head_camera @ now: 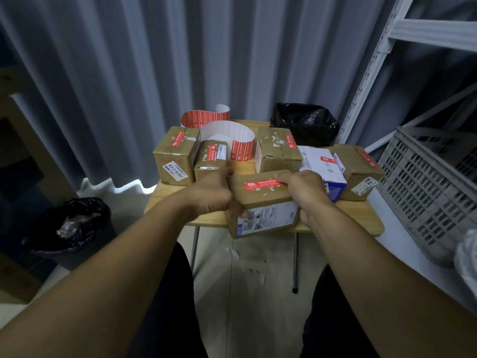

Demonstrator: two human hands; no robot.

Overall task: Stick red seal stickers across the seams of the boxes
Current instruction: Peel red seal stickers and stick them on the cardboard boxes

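A cardboard box (pixel 260 202) is held at the near edge of the wooden surface (pixel 361 218), with a red seal sticker (pixel 260 184) along its top. The left hand (pixel 214 192) curls its grip round the box's left end. The right hand (pixel 302 189) grips the right end, fingers on the sticker. Behind the box stand stickered parcels (pixel 175 156) and a sticker strip (pixel 232 140). Left of the box, a black-lined bin (pixel 69 223) holds crumpled scraps, possibly paper. To the right of the box is a grey crate (pixel 426 182), its contents hidden.

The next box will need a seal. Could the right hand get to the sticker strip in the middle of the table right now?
Not yet, probably: the right hand grips the box. Once freed, likely yes: the strip lies just beyond it, with a gap between the other boxes leading there.
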